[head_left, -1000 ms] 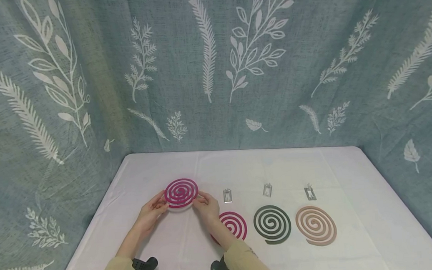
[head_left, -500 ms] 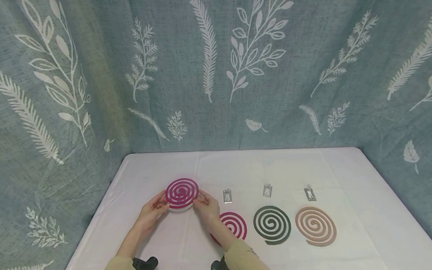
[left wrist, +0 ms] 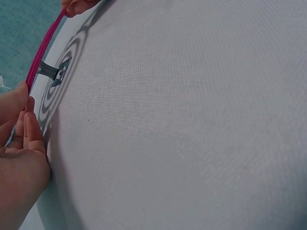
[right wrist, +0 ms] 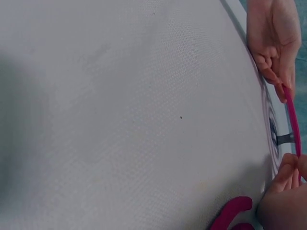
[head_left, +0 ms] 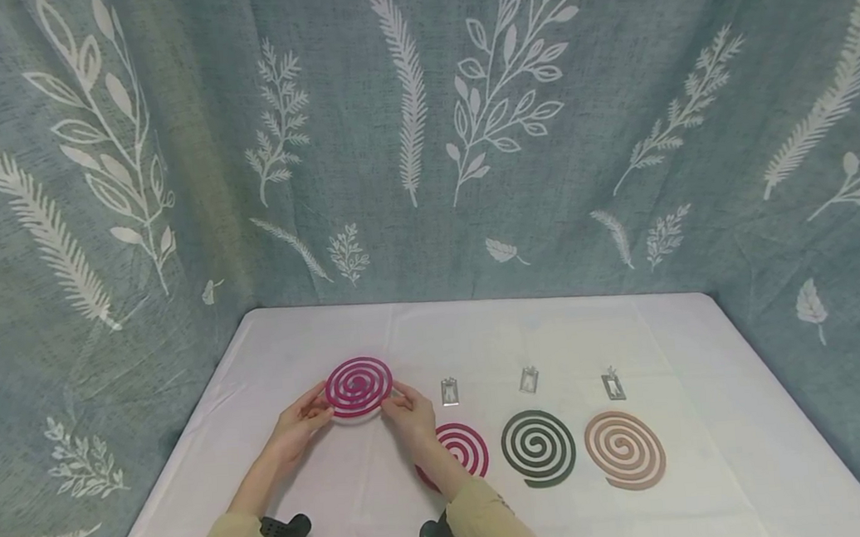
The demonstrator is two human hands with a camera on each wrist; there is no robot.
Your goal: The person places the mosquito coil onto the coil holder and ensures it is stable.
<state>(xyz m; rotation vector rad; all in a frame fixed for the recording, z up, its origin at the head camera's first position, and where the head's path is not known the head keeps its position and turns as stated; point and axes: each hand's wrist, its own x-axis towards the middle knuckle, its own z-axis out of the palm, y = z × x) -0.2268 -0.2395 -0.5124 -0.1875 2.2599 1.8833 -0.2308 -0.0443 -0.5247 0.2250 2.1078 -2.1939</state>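
A magenta mosquito coil [head_left: 359, 382] is held nearly flat just over the white table at left of centre. My left hand [head_left: 296, 429] pinches its left edge between thumb and fingers. On the opposite edge, my right hand [head_left: 412, 417] pinches it likewise. Under the coil, a small metal stand [left wrist: 48, 70] stands on the cloth, its upright tab reaching up to the coil in the left wrist view. The coil's ringed shadow falls around the stand's base. Seen edge-on in the right wrist view, the magenta strip [right wrist: 292, 117] runs between both hands.
A second magenta coil [head_left: 483, 448] lies partly hidden under my right forearm. Right of it are a dark green coil [head_left: 536, 447] and a brown coil [head_left: 622, 443]. Behind them lie three metal stands, the rightmost stand [head_left: 606, 387] included. A patterned curtain [head_left: 473, 240] surrounds the table.
The head view shifts very slightly. Both hands keep their pinch on the magenta coil, with no visible movement relative to the table.
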